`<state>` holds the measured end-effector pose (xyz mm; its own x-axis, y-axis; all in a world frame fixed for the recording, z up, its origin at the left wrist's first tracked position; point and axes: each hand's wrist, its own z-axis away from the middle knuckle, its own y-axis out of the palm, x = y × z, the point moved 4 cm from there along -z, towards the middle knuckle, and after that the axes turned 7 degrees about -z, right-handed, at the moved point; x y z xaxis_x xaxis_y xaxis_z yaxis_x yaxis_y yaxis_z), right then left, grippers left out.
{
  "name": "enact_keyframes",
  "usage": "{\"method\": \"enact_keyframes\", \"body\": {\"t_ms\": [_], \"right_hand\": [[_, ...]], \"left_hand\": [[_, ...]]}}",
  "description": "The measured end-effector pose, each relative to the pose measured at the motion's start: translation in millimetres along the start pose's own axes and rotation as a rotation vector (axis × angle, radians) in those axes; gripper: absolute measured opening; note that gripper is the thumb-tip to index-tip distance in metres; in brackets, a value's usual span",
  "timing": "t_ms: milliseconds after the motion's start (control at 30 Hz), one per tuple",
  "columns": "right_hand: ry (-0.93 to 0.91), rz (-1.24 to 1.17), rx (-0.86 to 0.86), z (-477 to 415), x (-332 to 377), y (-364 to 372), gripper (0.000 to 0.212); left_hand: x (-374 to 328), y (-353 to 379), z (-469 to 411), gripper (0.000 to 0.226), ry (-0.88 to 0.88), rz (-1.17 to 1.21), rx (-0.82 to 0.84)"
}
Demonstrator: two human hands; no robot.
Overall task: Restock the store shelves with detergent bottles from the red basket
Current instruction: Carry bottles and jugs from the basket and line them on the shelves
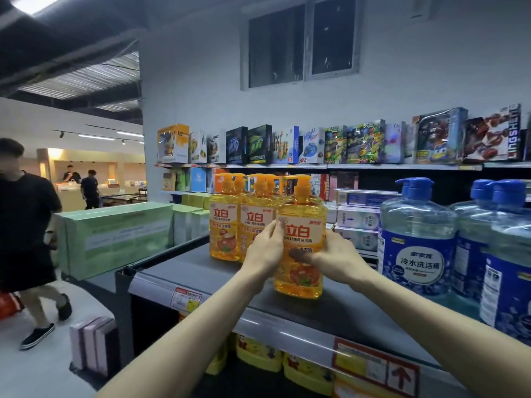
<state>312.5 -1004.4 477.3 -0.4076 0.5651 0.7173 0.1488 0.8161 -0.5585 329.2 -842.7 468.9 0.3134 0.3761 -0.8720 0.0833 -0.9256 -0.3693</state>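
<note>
We face the grey shelf deck (344, 308), which runs away from us towards the left. On its right end stand the big blue detergent bottles (418, 237), well clear of our hands. Farther back on the left is the row of yellow detergent bottles (225, 225), upright with their orange pumps up and labels facing us.

The task's bottle is the yellow detergent bottle (306, 225) nearest us. It is upright, long axis vertical, and its base appears to rest on the deck. It sits just in front and to the right of the row, close against the nearest standing bottle.

It lies straight ahead, between our two hands, so neither hand is nearer. Both forearms reach forward and slightly upward. The left hand (265, 251) clasps the bottle's left flank, fingers curled onto the label. The right hand (336, 259) clasps the right flank, thumb laid across the front. We judge that what remains is to slide the bottle back level with the row, keeping it upright, before letting go.
</note>
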Motion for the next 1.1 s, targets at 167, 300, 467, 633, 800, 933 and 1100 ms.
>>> {"method": "enact_keyframes", "body": {"t_ms": [167, 300, 467, 633, 800, 933, 1100], "right_hand": [[0.049, 0.085, -0.014, -13.6, -0.8, -6.4, 0.056], [0.113, 0.103, 0.0, -33.4, -5.3, -6.7, 0.061], [0.157, 0.131, -0.054, -55.7, -19.5, -1.2, 0.068], [0.202, 0.213, -0.072, -68.7, -30.1, 3.3, 0.081], [0.224, 0.307, -0.069, -74.2, -33.6, 2.4, 0.092], [0.204, 0.313, -0.035, -73.6, -32.9, 5.0, 0.091], [0.194, 0.319, 0.009, -61.4, -32.5, 4.9, 0.064]], "left_hand": [[19.3, 1.6, -0.3, 0.057, -0.025, -0.169, 0.067], [21.6, 4.0, 0.3, 0.059, 0.02, -0.273, 0.05], [33.6, 13.5, 0.3, 0.068, 0.081, -0.297, 0.166], [50.0, 22.6, -5.2, 0.065, 0.119, -0.379, 0.238], [56.7, 26.5, -9.2, 0.064, 0.154, -0.41, 0.229], [58.9, 26.8, -11.3, 0.058, 0.15, -0.386, 0.224], [57.6, 25.4, -8.7, 0.075, 0.117, -0.41, 0.207]]}}
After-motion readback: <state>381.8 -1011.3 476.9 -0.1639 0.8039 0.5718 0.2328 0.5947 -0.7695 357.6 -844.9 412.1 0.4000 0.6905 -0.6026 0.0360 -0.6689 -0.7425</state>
